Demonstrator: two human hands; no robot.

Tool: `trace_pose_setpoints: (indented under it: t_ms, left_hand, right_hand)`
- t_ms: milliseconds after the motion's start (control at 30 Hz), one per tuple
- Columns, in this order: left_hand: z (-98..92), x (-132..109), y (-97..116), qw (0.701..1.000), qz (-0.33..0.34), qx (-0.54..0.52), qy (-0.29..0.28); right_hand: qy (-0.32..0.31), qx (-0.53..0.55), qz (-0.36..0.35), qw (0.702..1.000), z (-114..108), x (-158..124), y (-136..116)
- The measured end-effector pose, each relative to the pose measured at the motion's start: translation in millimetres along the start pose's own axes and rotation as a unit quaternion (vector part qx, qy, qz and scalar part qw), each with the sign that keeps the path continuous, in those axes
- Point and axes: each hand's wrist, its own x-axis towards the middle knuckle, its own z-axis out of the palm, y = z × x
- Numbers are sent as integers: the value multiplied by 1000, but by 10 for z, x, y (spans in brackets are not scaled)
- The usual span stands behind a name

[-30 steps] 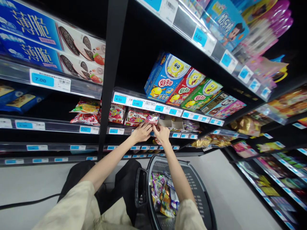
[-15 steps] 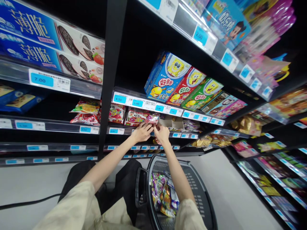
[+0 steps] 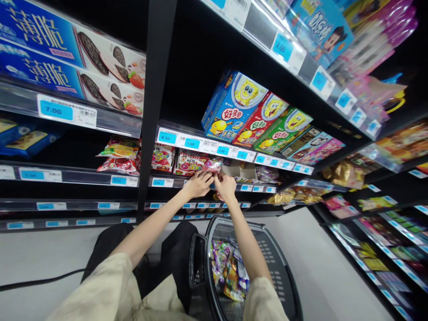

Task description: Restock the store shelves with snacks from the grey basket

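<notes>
Both hands meet at the front edge of a low shelf. My left hand [image 3: 199, 184] has its fingers bent against a small pink-and-red shiny packet [image 3: 213, 165]. Touching it from the right is my right hand [image 3: 226, 186], its fingers closed at the packet's lower edge; a reddish wrapper [image 3: 219, 196] shows just below, between the hands. The packet stands before a red-and-white candy box [image 3: 189, 162]. Open cardboard trays [image 3: 245, 171] lie to the right of it. Fingertips are partly hidden.
A dark basket [image 3: 281, 267] with colourful snack packets [image 3: 230, 272] stands on the floor below my right arm. Above the hands, a shelf holds cartoon boxes [image 3: 247, 91]. A black upright post [image 3: 155, 80] divides the shelves; blue cookie boxes [image 3: 40, 67] lie at left.
</notes>
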Motion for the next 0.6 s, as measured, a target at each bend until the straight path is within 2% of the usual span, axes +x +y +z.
trace_pose_setpoints:
  t_ms: [400,500,600]
  left_hand:
    - [25,-12,-3,1000,3,8,12]
    - [31,-16,-6,1000,5,13,19]
    - [31,-11,-8,1000,3,17,17]
  right_hand:
    - [11,26,-10,1000,33,14,36]
    - [3,89,-38,995,4,-25,95]
    - [-29,178,-69,981,-32,-193,283]
